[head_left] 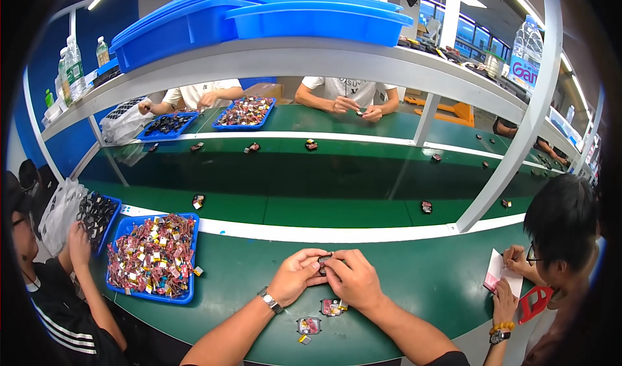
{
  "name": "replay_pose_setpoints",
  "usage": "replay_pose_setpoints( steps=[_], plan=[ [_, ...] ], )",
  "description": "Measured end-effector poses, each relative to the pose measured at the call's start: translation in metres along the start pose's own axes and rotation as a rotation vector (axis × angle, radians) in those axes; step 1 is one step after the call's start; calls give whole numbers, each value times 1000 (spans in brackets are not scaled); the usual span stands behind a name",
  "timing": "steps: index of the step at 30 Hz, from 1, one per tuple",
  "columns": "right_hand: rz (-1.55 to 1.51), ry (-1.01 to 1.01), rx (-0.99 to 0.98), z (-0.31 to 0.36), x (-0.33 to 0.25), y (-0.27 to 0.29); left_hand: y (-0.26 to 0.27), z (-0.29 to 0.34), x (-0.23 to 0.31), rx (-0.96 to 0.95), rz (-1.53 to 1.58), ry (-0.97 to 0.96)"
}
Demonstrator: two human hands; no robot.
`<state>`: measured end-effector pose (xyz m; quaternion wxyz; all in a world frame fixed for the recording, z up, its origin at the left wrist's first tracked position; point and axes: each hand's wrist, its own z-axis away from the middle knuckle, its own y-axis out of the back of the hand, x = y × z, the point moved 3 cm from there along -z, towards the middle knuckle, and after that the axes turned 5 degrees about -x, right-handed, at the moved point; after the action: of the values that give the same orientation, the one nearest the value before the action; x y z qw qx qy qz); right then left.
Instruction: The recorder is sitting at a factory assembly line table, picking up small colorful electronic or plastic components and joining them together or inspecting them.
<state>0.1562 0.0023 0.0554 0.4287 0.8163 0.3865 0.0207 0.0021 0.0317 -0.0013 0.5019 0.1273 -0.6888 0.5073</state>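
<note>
In front of me, above the green bench, both hands meet around a small black watch-like housing (323,261). My left hand (295,276), with a metal-band watch on its wrist, grips the housing from the left. My right hand (354,279) has its fingers closed over it from the right, and they hide most of it. Nearer to me lie two similar dark-rimmed housings: one (332,307) beside my right wrist, and another (309,326) closer to the bench edge. Red circuit parts show inside both. A small yellow-and-white battery (304,339) sticks out below the nearer one.
To my left stands a blue tray (194,236) heaped with red circuit boards. A co-worker's hand (79,243) reaches by a tray of black parts (97,223). Beyond a white rail (324,231), a green conveyor belt (337,207) carries scattered housings. On the right a person writes in a booklet (499,272).
</note>
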Motion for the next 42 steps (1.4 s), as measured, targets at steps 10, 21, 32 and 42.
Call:
replay_pose_setpoints(
  steps=[10,21,32,42],
  plan=[
    [12,-5,43,-1,-1,-3,-1,-1,0,28,-25,33],
    [-290,-176,39,4,6,-4,-2,-2,-4,147,-198,-87],
    [-575,-357,10,5,18,-15,-2,0,-3,183,-282,-88],
    [-410,-777,167,-38,186,-38,10,-13,-5,302,-438,-231]
  ],
)
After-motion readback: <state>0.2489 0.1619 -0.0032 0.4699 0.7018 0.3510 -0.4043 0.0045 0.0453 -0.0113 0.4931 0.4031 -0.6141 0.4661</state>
